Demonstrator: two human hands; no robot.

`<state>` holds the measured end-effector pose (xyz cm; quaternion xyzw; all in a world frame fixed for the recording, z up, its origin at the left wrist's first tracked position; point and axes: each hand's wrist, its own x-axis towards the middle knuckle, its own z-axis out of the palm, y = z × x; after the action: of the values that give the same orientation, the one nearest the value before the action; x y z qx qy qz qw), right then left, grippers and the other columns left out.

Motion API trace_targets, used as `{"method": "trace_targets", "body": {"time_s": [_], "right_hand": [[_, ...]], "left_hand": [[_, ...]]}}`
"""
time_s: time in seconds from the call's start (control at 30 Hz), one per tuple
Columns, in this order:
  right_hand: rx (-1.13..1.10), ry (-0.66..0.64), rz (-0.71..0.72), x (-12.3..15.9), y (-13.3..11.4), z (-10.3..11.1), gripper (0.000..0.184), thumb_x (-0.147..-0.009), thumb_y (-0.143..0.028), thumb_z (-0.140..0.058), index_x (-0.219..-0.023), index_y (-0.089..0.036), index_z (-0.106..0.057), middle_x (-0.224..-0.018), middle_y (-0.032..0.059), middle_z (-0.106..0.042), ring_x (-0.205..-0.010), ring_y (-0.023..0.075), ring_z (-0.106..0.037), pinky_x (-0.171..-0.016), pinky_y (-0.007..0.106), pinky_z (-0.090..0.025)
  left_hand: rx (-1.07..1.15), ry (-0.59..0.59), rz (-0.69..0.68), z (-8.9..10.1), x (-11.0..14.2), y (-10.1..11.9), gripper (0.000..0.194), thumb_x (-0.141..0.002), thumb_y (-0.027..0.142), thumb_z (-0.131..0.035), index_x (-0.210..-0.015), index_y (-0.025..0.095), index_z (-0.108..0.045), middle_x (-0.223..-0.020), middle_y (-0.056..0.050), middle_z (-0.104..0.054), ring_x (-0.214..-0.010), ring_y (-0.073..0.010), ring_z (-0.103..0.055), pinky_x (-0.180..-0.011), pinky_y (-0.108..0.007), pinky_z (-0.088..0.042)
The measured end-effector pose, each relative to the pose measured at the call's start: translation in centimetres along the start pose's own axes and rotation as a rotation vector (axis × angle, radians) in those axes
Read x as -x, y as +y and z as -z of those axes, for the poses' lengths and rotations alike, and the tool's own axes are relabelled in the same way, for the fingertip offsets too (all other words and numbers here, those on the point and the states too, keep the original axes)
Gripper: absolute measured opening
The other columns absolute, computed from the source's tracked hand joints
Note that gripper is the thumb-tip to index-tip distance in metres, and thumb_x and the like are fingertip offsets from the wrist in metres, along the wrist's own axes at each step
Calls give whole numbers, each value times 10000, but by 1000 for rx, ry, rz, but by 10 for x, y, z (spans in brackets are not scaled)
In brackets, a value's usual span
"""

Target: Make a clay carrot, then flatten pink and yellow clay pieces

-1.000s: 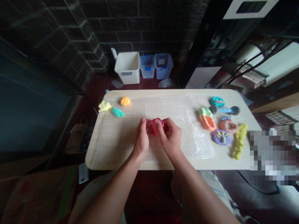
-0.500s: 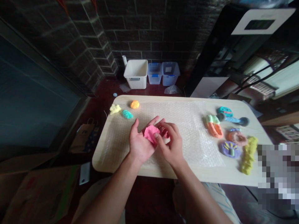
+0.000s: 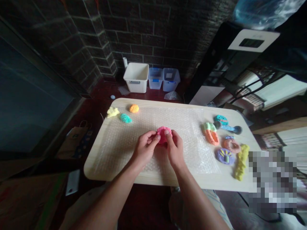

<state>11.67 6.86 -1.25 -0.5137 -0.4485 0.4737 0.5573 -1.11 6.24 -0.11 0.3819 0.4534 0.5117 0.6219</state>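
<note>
In the head view, the fingers [image 3: 157, 137] of the left hand [image 3: 143, 150] and right hand [image 3: 176, 151] pinch opposite sides of the pink piece [image 3: 163, 133] over the bubble wrap [image 3: 148, 118], so neither hand looks free. From it, the orange lump [image 3: 134, 108] lies on the table [image 3: 184, 180] at ten o'clock, the orange-and-green piece [image 3: 212, 136] at three.

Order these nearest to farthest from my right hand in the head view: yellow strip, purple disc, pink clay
1. Pink clay: between left hand and right hand.
2. Purple disc: right of the right hand.
3. Yellow strip: just right of the purple disc.
</note>
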Motion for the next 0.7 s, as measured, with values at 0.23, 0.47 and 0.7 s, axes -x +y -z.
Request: {"method": "trace_targets", "body": {"time_s": [0.23, 0.47, 0.7], "right_hand": [[-6, -119, 0, 6, -10, 2, 457, -1051, -551, -569, -790, -188, -664, -661, -12, -568, -576, 136, -499, -537, 264, -403], [652, 26, 510, 22, -12, -10, 310, -1087, -300, -497, -1259, -189, -729, -1094, 135, -673, -978, 260, -636, -840, 427, -550], [744, -299, 537, 47, -31, -36, 561, -1051, -412, -488, -1519, -113, -572, -1310, 197, -592, -1191, 355, -544, -1067, 620, -469]], "left_hand": [[-94, 4, -2, 9, -3, 7, 270, -852, 422, -821, -827, 158, -770, -725, -27, -696, -677, -159, -618, -649, -258, -467], [462, 113, 142, -8, 0, 17, 348, -951, 495, -655, -1067, 191, -778, -1039, -77, -777, -943, -206, -728, -867, -304, -562], [667, 47, 296, 11, 1, 44, 686, -1003, 637, -439, -1339, 102, -706, -1400, -204, -706, -1365, -347, -627, -1185, -493, -457]]}}
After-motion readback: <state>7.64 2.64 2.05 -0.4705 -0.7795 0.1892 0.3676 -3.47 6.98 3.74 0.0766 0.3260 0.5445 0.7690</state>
